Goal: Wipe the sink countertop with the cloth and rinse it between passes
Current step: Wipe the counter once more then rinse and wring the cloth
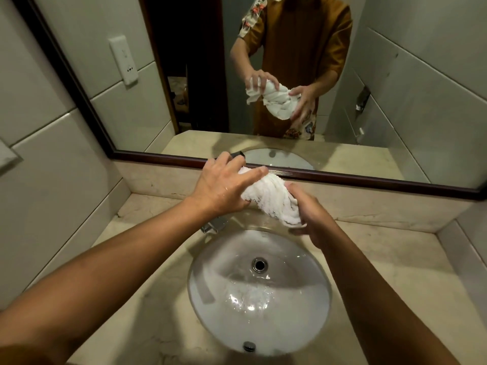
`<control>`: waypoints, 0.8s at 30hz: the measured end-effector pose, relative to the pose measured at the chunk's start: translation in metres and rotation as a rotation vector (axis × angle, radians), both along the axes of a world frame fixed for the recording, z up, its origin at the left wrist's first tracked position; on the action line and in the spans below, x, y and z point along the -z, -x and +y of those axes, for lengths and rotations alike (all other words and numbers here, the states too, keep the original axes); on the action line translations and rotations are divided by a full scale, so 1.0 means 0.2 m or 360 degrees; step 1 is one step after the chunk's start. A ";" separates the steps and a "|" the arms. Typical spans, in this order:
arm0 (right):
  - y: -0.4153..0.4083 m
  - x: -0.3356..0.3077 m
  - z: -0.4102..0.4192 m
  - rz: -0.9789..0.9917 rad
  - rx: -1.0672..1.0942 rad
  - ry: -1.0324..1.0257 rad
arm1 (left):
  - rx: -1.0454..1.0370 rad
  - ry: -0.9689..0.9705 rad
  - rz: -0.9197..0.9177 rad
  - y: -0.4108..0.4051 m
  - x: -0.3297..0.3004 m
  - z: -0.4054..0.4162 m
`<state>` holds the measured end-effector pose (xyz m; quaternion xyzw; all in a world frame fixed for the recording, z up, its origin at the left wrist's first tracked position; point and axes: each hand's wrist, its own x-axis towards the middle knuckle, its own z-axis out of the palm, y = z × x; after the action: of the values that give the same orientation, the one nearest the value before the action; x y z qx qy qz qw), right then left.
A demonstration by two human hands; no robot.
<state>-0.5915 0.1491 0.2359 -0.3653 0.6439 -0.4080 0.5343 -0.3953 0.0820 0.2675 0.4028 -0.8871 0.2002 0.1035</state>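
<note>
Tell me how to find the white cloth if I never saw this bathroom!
Find the round white sink in the beige countertop. Just above its far rim, below the mirror frame, the left hand and right hand hold the cloth. It is the only fluffy, twisted white bundle there.

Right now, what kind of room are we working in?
Most likely a bathroom: an oval sink set into a stone countertop, a framed wall mirror right behind it, and tiled walls.
</note>
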 end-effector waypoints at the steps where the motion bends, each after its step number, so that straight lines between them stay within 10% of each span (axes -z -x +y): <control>1: 0.00 0.00 0.02 -0.0032 -0.0152 -0.0130 | 0.0002 0.0025 -0.0022 0.00 0.00 -0.01; 14: -0.11 0.09 0.02 -0.1430 0.0314 -0.0103 | 0.0542 0.0250 0.0239 0.06 0.09 0.10; 24: -0.14 0.14 0.02 -0.0568 0.0792 0.0892 | -0.0015 -0.0823 0.0626 0.02 0.08 0.12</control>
<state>-0.5632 0.1537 0.2074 -0.2533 0.4738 -0.7412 0.4024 -0.3990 0.1066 0.2521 0.4508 -0.8697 -0.1131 0.1663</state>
